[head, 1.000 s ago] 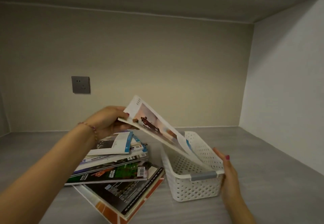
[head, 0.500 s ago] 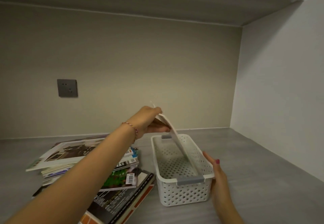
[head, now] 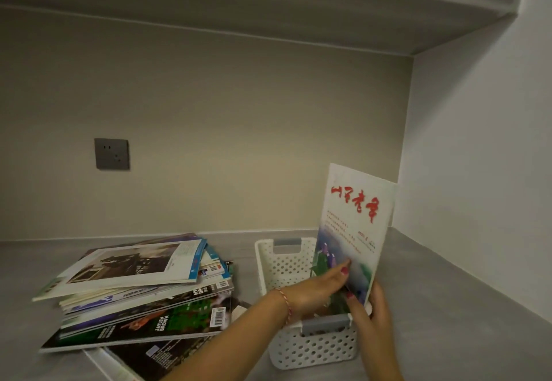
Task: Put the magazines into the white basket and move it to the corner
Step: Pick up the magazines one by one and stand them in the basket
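A white perforated basket with grey handles stands on the grey counter, right of centre. One magazine with a white cover and red characters stands upright in it, leaning on its right wall. My left hand reaches into the basket, fingers pressed flat on the cover's lower part. My right hand grips the magazine's lower right edge at the basket's near right rim. A messy stack of several magazines lies to the left of the basket.
The counter ends at the beige back wall and the white right wall, which meet in a corner behind the basket. A grey wall socket sits above the stack. A shelf hangs overhead.
The magazine, tilted above the basket before, now stands upright inside it. My right hand moved from the basket's side onto the magazine's edge; my left hand slid down onto the cover.
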